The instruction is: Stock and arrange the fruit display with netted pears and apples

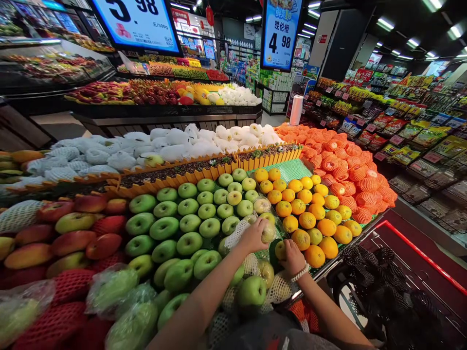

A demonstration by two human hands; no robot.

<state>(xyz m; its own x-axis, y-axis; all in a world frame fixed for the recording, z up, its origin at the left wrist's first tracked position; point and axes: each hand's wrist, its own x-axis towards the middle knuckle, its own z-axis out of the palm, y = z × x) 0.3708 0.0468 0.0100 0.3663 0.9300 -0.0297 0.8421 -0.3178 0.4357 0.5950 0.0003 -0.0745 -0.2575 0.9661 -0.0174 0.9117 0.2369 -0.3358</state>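
My left hand [254, 237] curls its fingers around a pale yellowish round fruit [268, 232] at the seam between the green apples [189, 243] and the oranges [307, 219]. Just right of it, my right hand [295, 260], with a beaded bracelet at the wrist, grips a smaller yellow-green round fruit [280, 250]. A white foam net [238, 233] lies against my left hand. Below the hands are a wrapped yellowish fruit [265, 272], more foam netting [280, 288] and a large green apple [251, 290]. My fingers partly hide both held fruits.
Mangoes [73, 241] and plastic-wrapped fruit [124, 325] lie at the left. A wooden-edged planter strip [182, 170] runs behind the apples. Orange-netted fruit [350, 165] is piled at the right, beside a red-handled cart [419, 253]. A bag roll [296, 110] stands at the back.
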